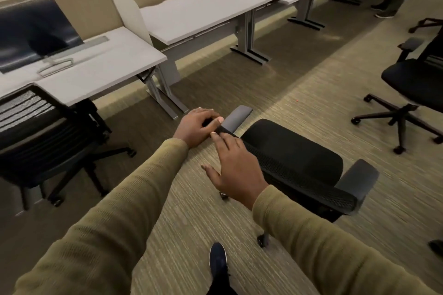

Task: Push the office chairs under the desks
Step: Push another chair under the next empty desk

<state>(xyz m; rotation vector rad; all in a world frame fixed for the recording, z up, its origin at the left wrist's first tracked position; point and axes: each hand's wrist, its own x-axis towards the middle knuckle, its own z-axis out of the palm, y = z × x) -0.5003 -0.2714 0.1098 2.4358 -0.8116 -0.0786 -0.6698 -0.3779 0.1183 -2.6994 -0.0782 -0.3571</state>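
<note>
Early in the task. Counting left chair [36, 127] as about done: tucked partway under left table [107, 72], back close to its edge. Working on middle chair [294, 158] now, out on the carpet [311, 93] in the aisle, well apart from middle table [203, 12]. Clasping rear of its near armrest [238, 116] with left grip [195, 127], fingers curled round it. Keeping right grip [236, 175] released, fingers straight, fingertips touching armrest's rear or chair back; cannot tell which. Noting right chair [407, 74] out in the aisle, untouched, and another chair base [423, 23] farther off. Judging most of the pushing still ahead.
</note>
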